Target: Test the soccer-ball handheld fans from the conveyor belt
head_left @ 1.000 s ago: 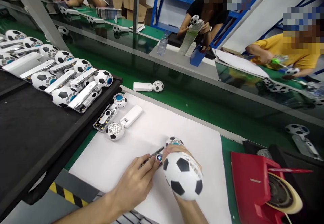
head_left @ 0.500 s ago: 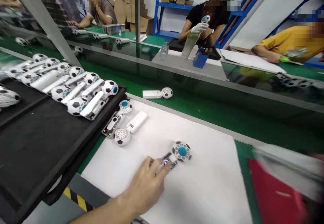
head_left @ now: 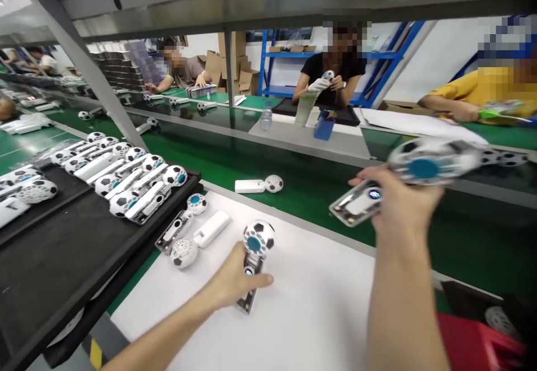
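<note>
My left hand point(head_left: 235, 282) rests on the white sheet point(head_left: 319, 304) and grips the clear handle of a small football-patterned fan point(head_left: 257, 241) with a blue hub. My right hand point(head_left: 400, 203) is raised over the green belt point(head_left: 319, 192), closed on a second fan point(head_left: 423, 165) of the same kind. That fan is blurred; its clear handle with a lit spot sticks out to the left. Two more loose fan pieces point(head_left: 184, 236) lie on the sheet's left edge.
A black tray point(head_left: 62, 236) at left carries rows of football fans point(head_left: 134, 183). One finished fan point(head_left: 260, 184) lies on the belt. A red object point(head_left: 482, 346) sits at the lower right. Other people work across the line behind a water bottle point(head_left: 265, 118).
My right hand, out of sight half a second ago, has come up over the belt with a second fan. The left hand's fan has turned upright on the sheet. The camera has tilted up.
</note>
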The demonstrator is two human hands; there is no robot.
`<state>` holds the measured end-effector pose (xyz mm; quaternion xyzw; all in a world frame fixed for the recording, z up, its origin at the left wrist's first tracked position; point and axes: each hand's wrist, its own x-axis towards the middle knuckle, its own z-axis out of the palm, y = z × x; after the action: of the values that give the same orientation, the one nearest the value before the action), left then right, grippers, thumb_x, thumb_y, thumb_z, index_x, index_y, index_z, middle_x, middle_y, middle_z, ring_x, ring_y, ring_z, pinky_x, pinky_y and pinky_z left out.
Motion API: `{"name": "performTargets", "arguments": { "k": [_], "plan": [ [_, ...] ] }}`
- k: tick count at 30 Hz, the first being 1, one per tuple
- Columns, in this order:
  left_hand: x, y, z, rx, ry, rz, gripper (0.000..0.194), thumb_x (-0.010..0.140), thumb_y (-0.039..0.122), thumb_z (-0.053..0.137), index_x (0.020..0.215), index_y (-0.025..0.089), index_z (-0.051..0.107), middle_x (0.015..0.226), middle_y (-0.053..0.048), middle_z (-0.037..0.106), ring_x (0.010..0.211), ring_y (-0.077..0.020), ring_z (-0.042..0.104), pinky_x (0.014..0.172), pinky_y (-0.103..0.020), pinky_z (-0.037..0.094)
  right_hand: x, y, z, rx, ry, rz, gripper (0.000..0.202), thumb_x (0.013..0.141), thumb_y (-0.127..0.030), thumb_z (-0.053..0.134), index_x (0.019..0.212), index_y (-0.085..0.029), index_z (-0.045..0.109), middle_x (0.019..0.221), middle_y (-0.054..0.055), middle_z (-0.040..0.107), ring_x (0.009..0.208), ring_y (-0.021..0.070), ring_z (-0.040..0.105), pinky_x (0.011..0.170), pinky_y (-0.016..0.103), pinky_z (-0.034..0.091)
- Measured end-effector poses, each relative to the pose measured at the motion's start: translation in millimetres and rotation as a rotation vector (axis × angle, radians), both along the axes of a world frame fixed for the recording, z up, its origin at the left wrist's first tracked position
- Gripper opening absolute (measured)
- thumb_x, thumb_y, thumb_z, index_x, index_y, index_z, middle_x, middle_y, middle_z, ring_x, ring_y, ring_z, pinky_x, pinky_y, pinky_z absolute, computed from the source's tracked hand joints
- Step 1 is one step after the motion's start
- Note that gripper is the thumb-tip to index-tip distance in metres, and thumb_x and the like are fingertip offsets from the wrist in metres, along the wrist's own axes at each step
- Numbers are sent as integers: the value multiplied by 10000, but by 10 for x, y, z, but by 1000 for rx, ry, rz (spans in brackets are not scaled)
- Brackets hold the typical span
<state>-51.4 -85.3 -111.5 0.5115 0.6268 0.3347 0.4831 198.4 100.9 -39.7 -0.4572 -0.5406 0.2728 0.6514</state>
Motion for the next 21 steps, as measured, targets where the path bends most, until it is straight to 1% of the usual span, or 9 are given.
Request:
{"name": "performTargets", "arguments": {
  "k": [2, 4, 5, 7, 10, 12, 14, 18, 21],
  "plan": [
    [34, 183, 141, 22, -151, 18, 565, 786, 398, 710, 1246, 198, 451, 1027, -51, 612, 874, -203, 628, 862, -356, 498, 99, 253, -292, -157, -31, -90, 222, 740, -262, 791, 788, -124, 625, 725, 32, 653, 640, 223, 673, 551, 343, 556],
    [125, 401, 277, 23, -273, 31, 476, 823, 431, 681, 1184, 205, 469, 964, -26, 615, 762, -163, 636, 756, -307, 511, 203, 438, -605, -261, -123, -157, 299, 593, -194, 884, 761, -111, 652, 708, 32, 652, 713, 257, 674, 635, 389, 555],
    [185, 519, 334, 16, -323, 35, 434, 839, 458, 661, 1144, 208, 480, 952, -24, 611, 738, -156, 638, 697, -285, 507, 256, 498, -743, -295, -169, -180, 315, 590, -171, 890, 798, -110, 663, 735, 24, 654, 762, 248, 669, 701, 403, 555],
    [324, 765, 416, -3, -405, 24, 400, 858, 523, 620, 1076, 213, 492, 939, -25, 605, 720, -155, 644, 610, -258, 489, 348, 560, -956, -335, -245, -197, 255, 727, -201, 831, 908, -125, 668, 816, 11, 661, 814, 200, 655, 791, 398, 545],
    [563, 1147, 440, -33, -463, -40, 387, 875, 565, 576, 989, 202, 503, 868, -15, 599, 639, -137, 623, 566, -262, 494, 420, 562, -1126, -361, -325, -220, 236, 888, -298, 705, 1052, -139, 644, 920, 27, 658, 835, 185, 644, 809, 392, 539],
    [744, 1408, 384, -48, -432, -78, 335, 892, 500, 589, 985, 184, 527, 832, -7, 597, 601, -122, 599, 553, -264, 500, 417, 544, -1177, -350, -361, -254, 319, 925, -326, 656, 1186, -153, 597, 1025, 53, 645, 895, 203, 637, 828, 405, 533],
    [943, 1673, 278, -43, -340, -76, 283, 913, 402, 606, 1056, 162, 559, 844, -11, 610, 620, -119, 595, 555, -260, 507, 387, 524, -1208, -332, -380, -304, 383, 936, -339, 634, 1269, -169, 547, 1114, 73, 615, 945, 218, 620, 841, 414, 526],
    [1337, 2195, 0, 41, -58, 22, 296, 944, 327, 599, 1175, 143, 583, 1046, -65, 640, 831, -164, 638, 715, -331, 564, 324, 489, -1252, -299, -384, -452, 447, 925, -333, 629, 1326, -187, 495, 1179, 90, 553, 955, 222, 586, 829, 402, 516],
    [1563, 2487, -173, 111, 163, 19, 317, 939, 329, 608, 1198, 147, 592, 1157, -89, 631, 972, -209, 641, 831, -407, 559, 350, 492, -1279, -277, -382, -562, 460, 916, -324, 633, 1330, -183, 491, 1202, 101, 531, 1008, 241, 564, 850, 413, 503]
  ]
}}
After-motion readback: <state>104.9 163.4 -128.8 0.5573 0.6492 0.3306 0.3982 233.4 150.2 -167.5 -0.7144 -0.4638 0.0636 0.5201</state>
